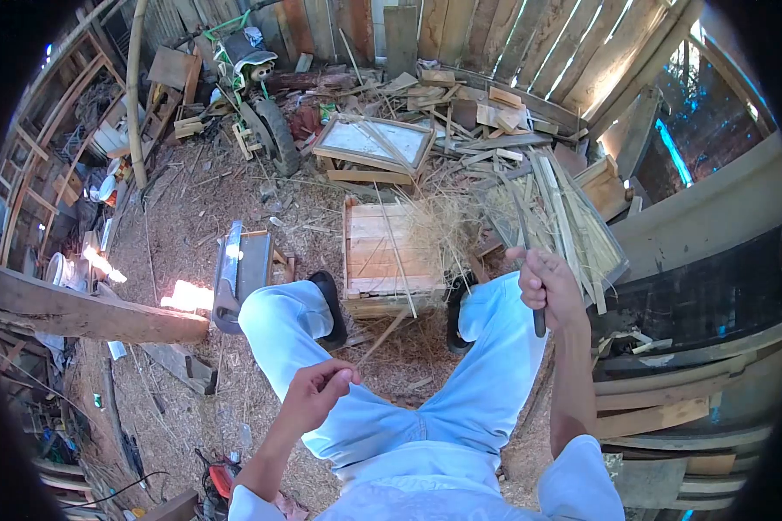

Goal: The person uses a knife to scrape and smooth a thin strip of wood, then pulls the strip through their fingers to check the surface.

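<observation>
My right hand is wrapped round the dark handle of a long knife, its narrow blade pointing up and away from me. Above my right thigh, it stays well apart from the other hand. My left hand is closed over my left thigh, pinching a thin wooden strip that slants forward between my knees. Between my feet lies a wooden crate made of pale slats. Curly shavings heap over its right side, and a long thin stick lies across it.
A handsaw lies on a small bench left of my knee. A beam juts in from the left. Long slats lean at right. Behind are a framed panel, scrap wood and a motorbike.
</observation>
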Action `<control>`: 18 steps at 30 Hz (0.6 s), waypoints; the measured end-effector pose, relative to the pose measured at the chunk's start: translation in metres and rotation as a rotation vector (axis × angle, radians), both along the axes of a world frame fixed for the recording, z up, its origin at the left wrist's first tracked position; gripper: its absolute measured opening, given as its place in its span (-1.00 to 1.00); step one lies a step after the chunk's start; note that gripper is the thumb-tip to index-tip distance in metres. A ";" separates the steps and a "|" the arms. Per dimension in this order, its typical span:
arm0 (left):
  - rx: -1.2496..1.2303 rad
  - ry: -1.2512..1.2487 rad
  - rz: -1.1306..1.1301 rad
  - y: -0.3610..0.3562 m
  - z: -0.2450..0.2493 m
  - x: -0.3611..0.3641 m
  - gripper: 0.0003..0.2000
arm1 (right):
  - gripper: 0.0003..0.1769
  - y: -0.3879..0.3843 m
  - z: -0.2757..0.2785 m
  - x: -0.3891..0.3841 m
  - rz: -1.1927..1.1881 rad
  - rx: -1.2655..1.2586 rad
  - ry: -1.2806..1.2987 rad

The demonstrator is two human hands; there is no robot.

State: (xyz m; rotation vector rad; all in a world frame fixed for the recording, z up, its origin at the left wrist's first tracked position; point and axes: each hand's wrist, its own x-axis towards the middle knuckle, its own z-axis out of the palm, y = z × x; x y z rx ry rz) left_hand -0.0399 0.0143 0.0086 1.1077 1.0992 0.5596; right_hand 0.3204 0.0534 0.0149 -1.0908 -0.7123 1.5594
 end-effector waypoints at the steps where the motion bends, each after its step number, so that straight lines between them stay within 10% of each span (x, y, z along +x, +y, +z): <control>1: 0.026 -0.036 0.015 0.002 -0.006 -0.001 -0.79 | -0.59 0.000 0.001 0.001 0.016 0.034 -0.007; 8: -0.015 -0.083 -0.073 0.012 -0.002 0.038 -0.78 | -0.53 -0.023 0.000 -0.101 0.552 -0.007 0.086; 18: 0.156 -0.040 -0.125 0.009 -0.003 0.040 -0.79 | -0.61 -0.024 -0.004 -0.097 0.591 -0.116 0.186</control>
